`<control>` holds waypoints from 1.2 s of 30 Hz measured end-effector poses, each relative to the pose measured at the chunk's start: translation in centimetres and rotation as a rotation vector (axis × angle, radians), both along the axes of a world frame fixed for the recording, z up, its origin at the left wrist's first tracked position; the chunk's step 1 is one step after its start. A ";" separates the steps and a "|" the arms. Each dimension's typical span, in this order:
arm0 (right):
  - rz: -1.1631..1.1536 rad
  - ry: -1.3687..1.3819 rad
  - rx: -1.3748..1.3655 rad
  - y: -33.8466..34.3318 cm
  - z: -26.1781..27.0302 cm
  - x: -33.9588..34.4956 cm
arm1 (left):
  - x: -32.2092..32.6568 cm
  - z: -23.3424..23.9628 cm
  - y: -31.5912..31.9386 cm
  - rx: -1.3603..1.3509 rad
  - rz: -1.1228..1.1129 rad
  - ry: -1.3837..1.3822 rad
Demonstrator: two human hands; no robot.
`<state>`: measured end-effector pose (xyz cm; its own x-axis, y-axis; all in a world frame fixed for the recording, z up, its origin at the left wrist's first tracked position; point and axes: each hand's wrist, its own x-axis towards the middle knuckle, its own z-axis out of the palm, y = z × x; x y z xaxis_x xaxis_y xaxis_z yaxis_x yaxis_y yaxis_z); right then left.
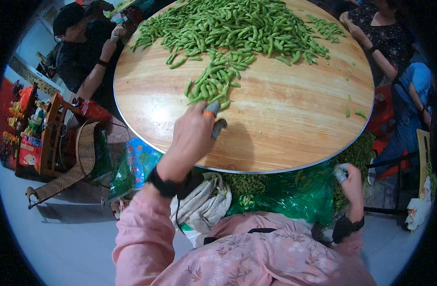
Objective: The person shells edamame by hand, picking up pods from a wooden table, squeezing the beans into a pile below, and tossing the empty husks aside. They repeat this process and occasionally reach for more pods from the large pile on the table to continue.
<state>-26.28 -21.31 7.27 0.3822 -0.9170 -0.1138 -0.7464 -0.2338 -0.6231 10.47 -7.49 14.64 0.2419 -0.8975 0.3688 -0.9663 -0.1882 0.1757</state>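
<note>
My left hand (195, 130) reaches onto the round wooden tabletop (297, 118), its fingertips at the near end of a trail of green soybean pods (213, 84). Its thumb and forefinger wear grey coverings, one with an orange band, and stand apart with nothing visible between them. The trail runs back to a large heap of green pods (232, 28). My right hand (352, 184) hangs low beyond the table's near right rim, fingers curled, with a grey covering and orange band on the thumb side. Whether anything is inside it is hidden.
Below the table rim lie a green plastic sheet (293, 196), shelled beans (247, 184) and a whitish cloth (207, 203). A person in black (86, 53) is at the left, another person (379, 32) at the right. A woven bench (68, 171) stands on the left.
</note>
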 end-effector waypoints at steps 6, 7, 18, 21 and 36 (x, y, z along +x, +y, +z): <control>0.323 -0.436 0.290 4.5 4.6 7.3 | 3.4 -2.2 -2.0 0.190 -0.025 -0.152; 0.408 -0.505 0.294 4.9 4.9 8.2 | 2.9 -2.2 -1.9 0.190 -0.035 -0.150; 0.355 -0.941 0.963 6.0 4.6 15.4 | -8.0 -1.6 2.8 -0.023 -0.133 0.661; 0.378 -0.915 0.879 6.4 4.5 15.2 | -7.7 -1.7 3.0 0.072 -0.168 0.694; 0.396 -0.921 0.932 7.1 3.7 14.8 | -8.6 -2.3 4.0 0.170 -0.163 0.330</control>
